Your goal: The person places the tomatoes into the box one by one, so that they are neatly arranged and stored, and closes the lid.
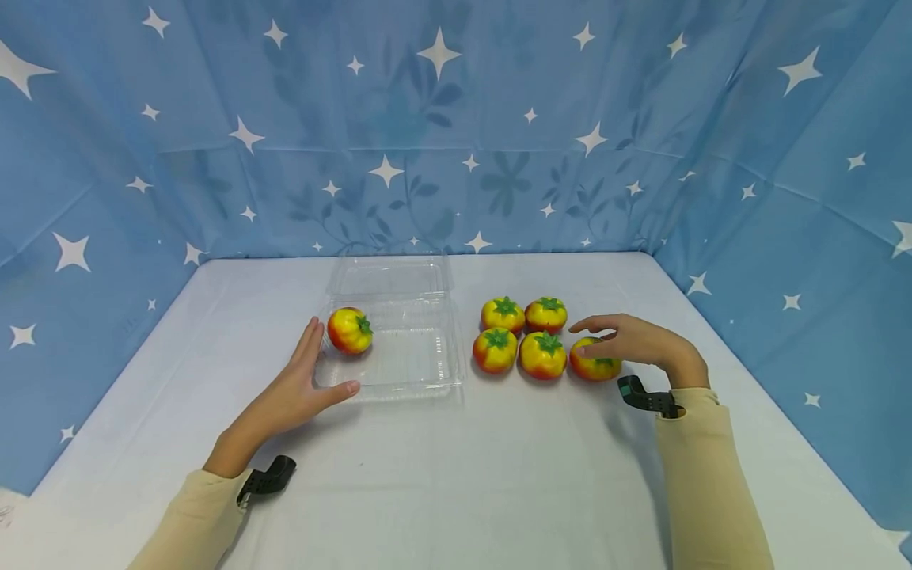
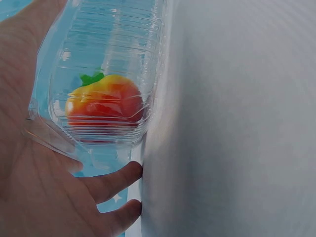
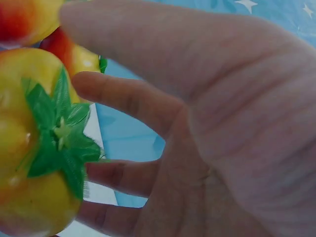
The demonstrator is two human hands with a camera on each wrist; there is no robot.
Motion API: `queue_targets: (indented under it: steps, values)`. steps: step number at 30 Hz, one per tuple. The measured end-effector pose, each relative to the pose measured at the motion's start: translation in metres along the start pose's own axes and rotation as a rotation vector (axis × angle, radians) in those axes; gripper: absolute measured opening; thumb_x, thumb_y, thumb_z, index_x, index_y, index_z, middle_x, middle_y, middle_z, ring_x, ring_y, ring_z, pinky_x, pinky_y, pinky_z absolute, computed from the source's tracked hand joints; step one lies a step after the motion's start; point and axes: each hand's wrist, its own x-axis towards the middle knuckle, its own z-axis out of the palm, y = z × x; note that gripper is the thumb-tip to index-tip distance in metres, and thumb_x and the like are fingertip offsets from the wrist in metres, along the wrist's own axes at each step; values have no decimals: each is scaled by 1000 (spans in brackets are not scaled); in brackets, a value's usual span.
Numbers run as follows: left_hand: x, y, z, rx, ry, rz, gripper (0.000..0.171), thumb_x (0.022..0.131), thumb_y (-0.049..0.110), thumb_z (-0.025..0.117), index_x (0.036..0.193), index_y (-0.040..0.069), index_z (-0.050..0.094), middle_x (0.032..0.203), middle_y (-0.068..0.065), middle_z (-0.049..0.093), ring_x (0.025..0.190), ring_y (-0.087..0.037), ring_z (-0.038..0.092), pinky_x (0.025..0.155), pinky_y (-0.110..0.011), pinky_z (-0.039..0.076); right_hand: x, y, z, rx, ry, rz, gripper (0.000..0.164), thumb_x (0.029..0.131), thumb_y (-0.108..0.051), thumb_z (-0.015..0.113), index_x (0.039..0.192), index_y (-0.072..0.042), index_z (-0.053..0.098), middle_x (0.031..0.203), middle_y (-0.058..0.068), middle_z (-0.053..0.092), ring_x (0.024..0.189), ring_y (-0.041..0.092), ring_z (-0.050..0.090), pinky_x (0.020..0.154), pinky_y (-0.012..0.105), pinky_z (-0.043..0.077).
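Note:
A clear plastic clamshell box (image 1: 420,360) lies on the white table, its lid (image 1: 392,275) folded back. Inside, at the left end, one red-and-yellow tomato with a green leafy top (image 1: 349,330) rests on its side. My left hand (image 1: 299,389) is by the box's left end, fingers straight and thumb spread along the front edge; in the left wrist view the tomato (image 2: 106,101) shows through the plastic. Over the rightmost loose tomato (image 1: 595,368) hovers my right hand (image 1: 630,339), fingers and thumb spread about it without a clear grip.
Right of the box, several more tomatoes sit in two rows, among them a front-left one (image 1: 495,351) and a back-right one (image 1: 546,315). A blue star-patterned curtain (image 1: 456,119) walls the table (image 1: 456,491) at the back and sides.

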Motion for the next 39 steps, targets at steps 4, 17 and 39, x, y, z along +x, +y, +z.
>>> queue_targets:
  steps: [4, 17, 39]
  values:
    - [0, 0, 0, -3, 1, -1, 125, 94, 58, 76, 170, 2, -7, 177, -16, -15, 162, -46, 1, 121, -75, 14, 2, 0, 0, -5, -16, 18, 56, 99, -40, 73, 147, -11, 65, 153, 23, 55, 134, 46, 50, 109, 70, 42]
    - [4, -2, 0, 1, -2, 6, 125, 94, 59, 75, 170, 4, -8, 177, -14, -17, 162, -45, 0, 122, -74, 15, 5, 9, 1, 81, 35, -42, 34, 105, -24, 65, 134, -8, 67, 138, 22, 60, 111, 35, 59, 84, 43, 56]
    - [2, -1, -1, -20, -5, 7, 125, 94, 58, 76, 170, 2, -8, 177, -15, -16, 162, -44, -2, 122, -74, 14, 3, 4, -7, 44, 204, -6, 58, 101, -33, 74, 150, -6, 57, 146, 26, 53, 124, 43, 48, 101, 64, 49]
